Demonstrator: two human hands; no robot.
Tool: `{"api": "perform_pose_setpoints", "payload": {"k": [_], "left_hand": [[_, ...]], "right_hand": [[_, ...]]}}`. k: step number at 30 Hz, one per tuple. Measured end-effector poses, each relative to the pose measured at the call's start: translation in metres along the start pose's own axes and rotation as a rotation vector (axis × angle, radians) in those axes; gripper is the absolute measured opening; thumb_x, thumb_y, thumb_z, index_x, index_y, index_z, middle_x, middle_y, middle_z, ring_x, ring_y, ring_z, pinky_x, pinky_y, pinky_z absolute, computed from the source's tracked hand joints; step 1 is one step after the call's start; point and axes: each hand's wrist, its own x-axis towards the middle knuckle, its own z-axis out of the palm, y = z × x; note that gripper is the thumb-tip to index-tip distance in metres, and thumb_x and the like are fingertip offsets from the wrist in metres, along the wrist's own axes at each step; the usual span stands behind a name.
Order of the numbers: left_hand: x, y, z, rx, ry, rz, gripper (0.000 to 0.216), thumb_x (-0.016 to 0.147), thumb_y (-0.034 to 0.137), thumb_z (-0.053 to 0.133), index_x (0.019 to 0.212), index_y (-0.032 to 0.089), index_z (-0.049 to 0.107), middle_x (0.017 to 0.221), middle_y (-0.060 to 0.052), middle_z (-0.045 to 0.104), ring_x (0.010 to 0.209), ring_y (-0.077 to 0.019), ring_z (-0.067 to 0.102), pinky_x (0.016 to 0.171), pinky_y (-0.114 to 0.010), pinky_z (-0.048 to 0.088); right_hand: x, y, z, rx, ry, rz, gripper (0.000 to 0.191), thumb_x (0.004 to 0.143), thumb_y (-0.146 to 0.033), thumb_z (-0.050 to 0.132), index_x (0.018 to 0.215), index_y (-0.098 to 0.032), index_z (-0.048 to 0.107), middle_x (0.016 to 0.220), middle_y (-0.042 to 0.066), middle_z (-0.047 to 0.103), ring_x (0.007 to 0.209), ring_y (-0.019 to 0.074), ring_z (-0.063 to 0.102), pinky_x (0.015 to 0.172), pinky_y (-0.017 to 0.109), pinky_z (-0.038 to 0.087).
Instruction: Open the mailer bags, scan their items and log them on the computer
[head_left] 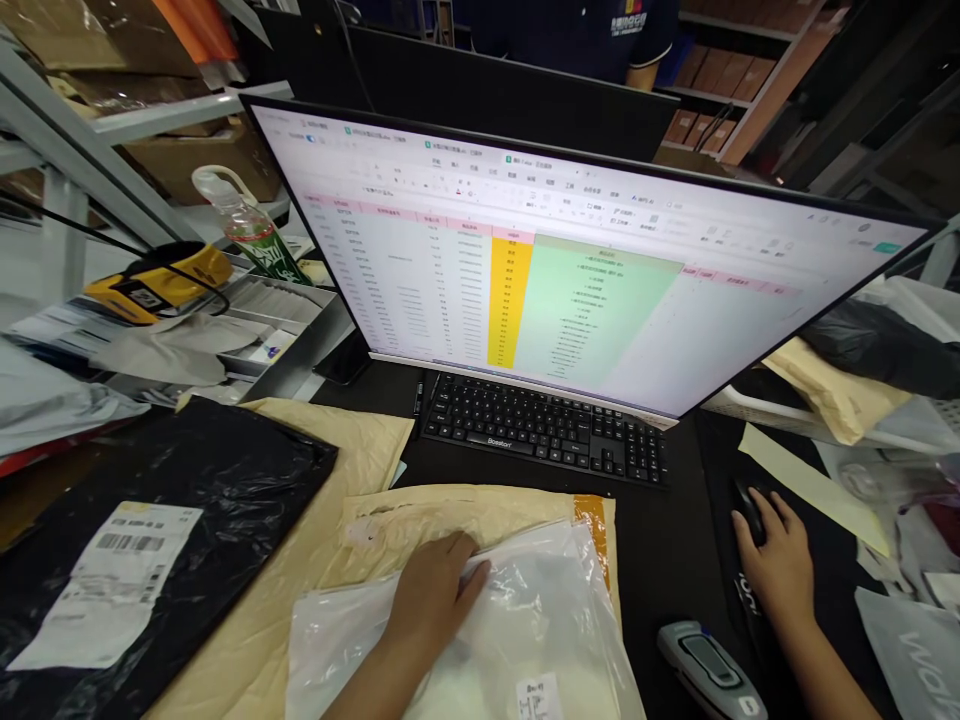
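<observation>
- While, in the head view, the left hand (435, 590) is resting on a translucent plastic bag (540, 620) over a yellow padded envelope (480, 497) on the bench (649, 570), its fingers are lying together; whether they are pinching film, I cannot tell.
- The right hand (780, 565) is holding a computer mouse (748, 510), fingers standing narrow around it.
- Slick film is probably risking a slip if the left hand is pushing unevenly.
- A handheld scanner (709, 668) is lying near the right forearm, so a sideways sweep might be knocking it.
- The keyboard (540, 425) is showing "Bosston"; a grey bag (900, 625) is showing "wal".
- The black mailer's shipping label (109, 585) is bearing a barcode; its fine print is staying illegible.
</observation>
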Motion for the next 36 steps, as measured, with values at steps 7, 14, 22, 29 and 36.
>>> {"api": "perform_pose_setpoints", "payload": {"k": [7,14,22,29,36], "left_hand": [[0.0007,-0.0021,0.0008,0.006,0.006,0.006,0.027,0.100,0.039,0.045,0.096,0.022,0.065,0.098,-0.007,0.071,0.094,-0.0271,0.066,0.085,-0.042,0.047],[0.0030,-0.0014,0.0009,0.016,-0.009,-0.005,0.026,0.100,0.038,0.045,0.098,0.022,0.066,0.099,-0.007,0.071,0.095,-0.0269,0.066,0.086,-0.041,0.047],[0.0032,0.0002,-0.0006,0.030,-0.030,-0.014,0.028,0.101,0.039,0.044,0.097,0.022,0.065,0.100,-0.007,0.071,0.096,-0.0276,0.066,0.087,-0.042,0.046],[0.0015,0.0002,-0.0008,0.014,-0.020,-0.016,0.026,0.100,0.038,0.045,0.097,0.022,0.065,0.100,-0.007,0.071,0.096,-0.0268,0.065,0.086,-0.041,0.046],[0.0025,-0.0010,0.0004,0.015,-0.001,-0.005,0.027,0.100,0.040,0.045,0.095,0.023,0.065,0.097,-0.006,0.071,0.093,-0.0261,0.066,0.083,-0.040,0.045]], "right_hand": [[-0.0004,-0.0002,0.0003,-0.001,0.008,0.000,0.070,0.093,-0.065,0.047,0.143,-0.018,0.061,0.152,0.019,0.049,0.137,0.0388,0.050,0.112,0.059,0.044],[0.0007,0.0002,0.0011,0.008,0.017,-0.018,0.071,0.094,-0.066,0.047,0.142,-0.016,0.062,0.152,0.020,0.049,0.139,0.0386,0.049,0.115,0.058,0.042],[0.0008,0.0000,0.0007,0.006,0.010,0.001,0.071,0.094,-0.066,0.046,0.142,-0.016,0.062,0.152,0.020,0.049,0.139,0.0386,0.049,0.115,0.058,0.042],[0.0007,0.0027,0.0016,0.006,0.007,-0.002,0.068,0.094,-0.065,0.047,0.142,-0.018,0.061,0.152,0.018,0.048,0.138,0.0376,0.048,0.114,0.058,0.042],[0.0007,0.0007,0.0003,0.006,0.001,0.013,0.068,0.094,-0.065,0.047,0.142,-0.019,0.061,0.152,0.018,0.048,0.138,0.0377,0.048,0.114,0.058,0.042]]}}
